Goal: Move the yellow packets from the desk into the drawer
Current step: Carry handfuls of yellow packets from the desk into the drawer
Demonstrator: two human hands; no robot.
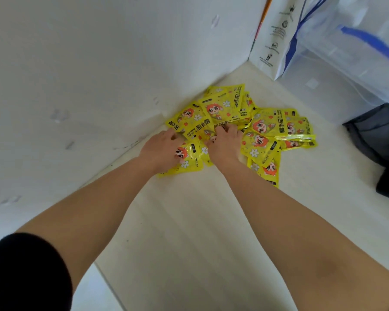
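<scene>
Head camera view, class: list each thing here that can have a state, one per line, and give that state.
Yellow packets: loose overlapping pile on the desk by the wall, none lifted clear.
Left hand: palm down on the pile, fingers curled among the packets.
Right hand: palm down on the pile beside the left hand.
White paper bag: upright against the wall.
Clear plastic bag: standing on the desk.
Drawer: not in view.

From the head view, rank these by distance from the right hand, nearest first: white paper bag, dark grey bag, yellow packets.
1. Yellow packets: right hand rests on the pile.
2. Dark grey bag: right desk edge.
3. White paper bag: far back, against the wall.
</scene>
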